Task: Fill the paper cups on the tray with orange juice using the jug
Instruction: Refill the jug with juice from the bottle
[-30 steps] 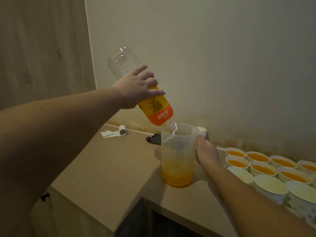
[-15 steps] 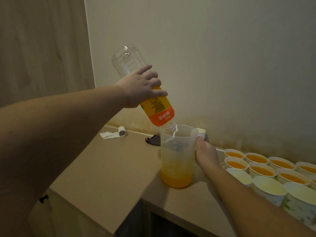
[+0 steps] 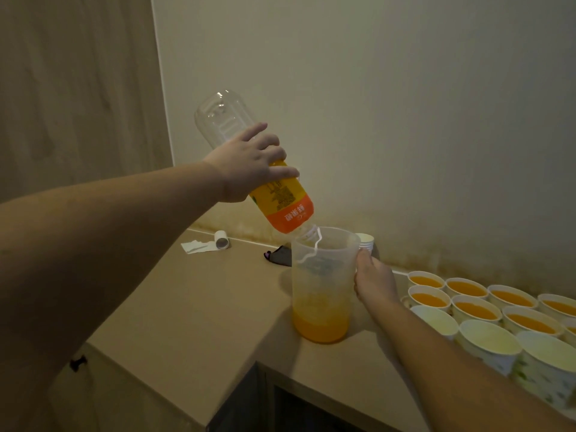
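Your left hand [image 3: 249, 165] is gripping one upturned bottle [image 3: 282, 201], tipping its neck onto the jug's rim. Your right hand [image 3: 372, 280] is wrapping around the handle side of the one jug [image 3: 322, 285], standing on the counter [image 3: 187, 300] with a shallow orange layer at its bottom. The bottle's orange label is showing white characters upside down, unreadable. To the right, seven cups [image 3: 428, 299] are holding juice and three nearer ones are looking unfilled. Behind: one small cup stack [image 3: 366, 241], one roll [image 3: 222, 239], one dark object [image 3: 279, 255].
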The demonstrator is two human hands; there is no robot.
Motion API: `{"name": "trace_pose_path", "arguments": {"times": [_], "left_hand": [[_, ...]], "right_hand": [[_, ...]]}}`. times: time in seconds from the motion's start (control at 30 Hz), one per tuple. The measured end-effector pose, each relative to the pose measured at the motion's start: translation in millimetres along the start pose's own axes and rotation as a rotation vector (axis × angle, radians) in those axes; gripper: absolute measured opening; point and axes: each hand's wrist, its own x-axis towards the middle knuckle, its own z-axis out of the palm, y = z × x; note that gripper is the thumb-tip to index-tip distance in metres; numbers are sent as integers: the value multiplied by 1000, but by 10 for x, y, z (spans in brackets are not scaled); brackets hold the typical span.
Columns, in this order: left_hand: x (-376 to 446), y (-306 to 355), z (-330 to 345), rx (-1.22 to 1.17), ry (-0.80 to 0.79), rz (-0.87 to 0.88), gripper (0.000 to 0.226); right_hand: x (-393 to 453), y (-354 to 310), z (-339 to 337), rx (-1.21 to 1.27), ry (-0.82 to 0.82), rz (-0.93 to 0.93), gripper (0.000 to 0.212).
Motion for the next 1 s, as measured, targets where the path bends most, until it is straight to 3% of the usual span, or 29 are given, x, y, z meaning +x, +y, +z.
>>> {"name": "trace_pose_path", "arguments": {"times": [0.3,0.6,0.77,1.0], "left_hand": [[-43,38,24,-37,-54,-65,97],[-156,155,156,-284,-95,-245,101],[-293,324,345,-558,-105,-442,103],[-489,723,497,-1240,-12,-797,108]], "right_hand": [[-4,3,-8,-8,4,6,61],[-4,25,-5,-2,15,5,65],[-5,9,-4,-2,4,8,64],[8,6,-1,-9,1,-9,64]]}}
